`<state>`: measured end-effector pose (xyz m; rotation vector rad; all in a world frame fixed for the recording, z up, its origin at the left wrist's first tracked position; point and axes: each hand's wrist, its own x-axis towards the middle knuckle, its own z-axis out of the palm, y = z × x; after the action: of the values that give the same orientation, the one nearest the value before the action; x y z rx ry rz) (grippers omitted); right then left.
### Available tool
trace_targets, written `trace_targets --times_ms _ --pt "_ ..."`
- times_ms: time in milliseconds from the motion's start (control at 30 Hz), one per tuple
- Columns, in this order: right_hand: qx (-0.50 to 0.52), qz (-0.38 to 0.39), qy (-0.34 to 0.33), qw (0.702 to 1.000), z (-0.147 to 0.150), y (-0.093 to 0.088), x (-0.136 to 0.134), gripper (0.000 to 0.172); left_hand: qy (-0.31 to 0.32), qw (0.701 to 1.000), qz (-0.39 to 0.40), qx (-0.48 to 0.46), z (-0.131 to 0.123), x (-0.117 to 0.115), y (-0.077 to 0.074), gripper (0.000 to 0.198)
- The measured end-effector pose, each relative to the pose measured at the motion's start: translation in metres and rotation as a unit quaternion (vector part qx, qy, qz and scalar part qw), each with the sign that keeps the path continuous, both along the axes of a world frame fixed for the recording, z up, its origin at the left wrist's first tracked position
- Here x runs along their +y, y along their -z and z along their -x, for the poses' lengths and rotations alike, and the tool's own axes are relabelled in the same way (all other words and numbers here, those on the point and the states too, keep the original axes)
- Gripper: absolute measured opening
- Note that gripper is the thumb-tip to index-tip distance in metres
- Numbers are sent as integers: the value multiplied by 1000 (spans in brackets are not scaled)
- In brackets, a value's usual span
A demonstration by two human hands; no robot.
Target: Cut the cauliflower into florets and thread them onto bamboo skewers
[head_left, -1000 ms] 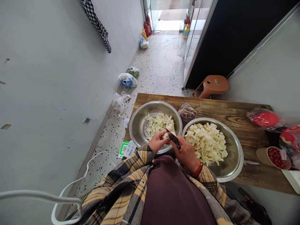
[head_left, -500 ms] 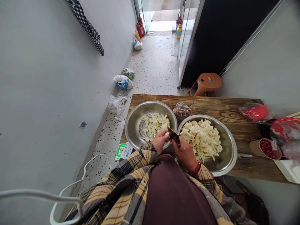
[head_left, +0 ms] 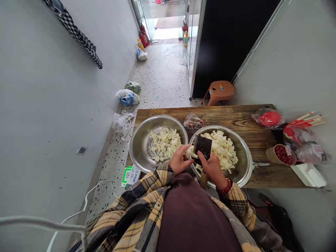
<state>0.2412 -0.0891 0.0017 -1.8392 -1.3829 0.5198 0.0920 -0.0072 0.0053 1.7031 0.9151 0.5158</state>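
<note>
My right hand [head_left: 213, 168] grips a cleaver [head_left: 204, 145] with a dark, broad blade, held up over the near left side of the right bowl. Its wooden handle points down towards me. Between the thumb and fingers of my left hand [head_left: 180, 160] is a piece of cauliflower [head_left: 190, 152], close beside the blade. A steel bowl [head_left: 137, 154] on the left holds small cut cauliflower pieces [head_left: 166, 142]. The steel bowl [head_left: 244, 171] on the right carries a higher heap of larger cauliflower florets [head_left: 223, 148].
Behind the bowls on the wooden table [head_left: 236, 115] lies a plastic bag [head_left: 193, 122] of dark red contents. To the right are scissors [head_left: 261, 164], a paper tub [head_left: 273, 154] of red bits and a red bundle [head_left: 269, 119] in plastic. An orange stool [head_left: 222, 90] stands beyond.
The cleaver has moved right, away from the left bowl, and its blade now shows broadside. My left hand has shifted to the gap between the bowls with the cauliflower. The whole view has turned slightly right.
</note>
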Motion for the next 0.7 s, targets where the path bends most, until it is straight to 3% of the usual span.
trace_targets --times_ms 133,267,433,600,700 --pt "21 7 0 1000 -4 -5 -3 45 6 992 -105 66 -7 0 1 38" --pt "6 -8 11 1000 -6 -9 -7 46 37 990 -121 63 -15 -2 2 44" --pt "-16 -22 -1 1000 -13 -13 -10 46 30 986 -150 62 -18 -5 1 35" --pt "-7 -27 25 999 -8 -15 -10 49 -21 977 -202 62 -27 -13 0 30" --pt "-20 -22 47 998 -13 -12 -12 51 -69 977 -192 54 -32 -12 1 27"
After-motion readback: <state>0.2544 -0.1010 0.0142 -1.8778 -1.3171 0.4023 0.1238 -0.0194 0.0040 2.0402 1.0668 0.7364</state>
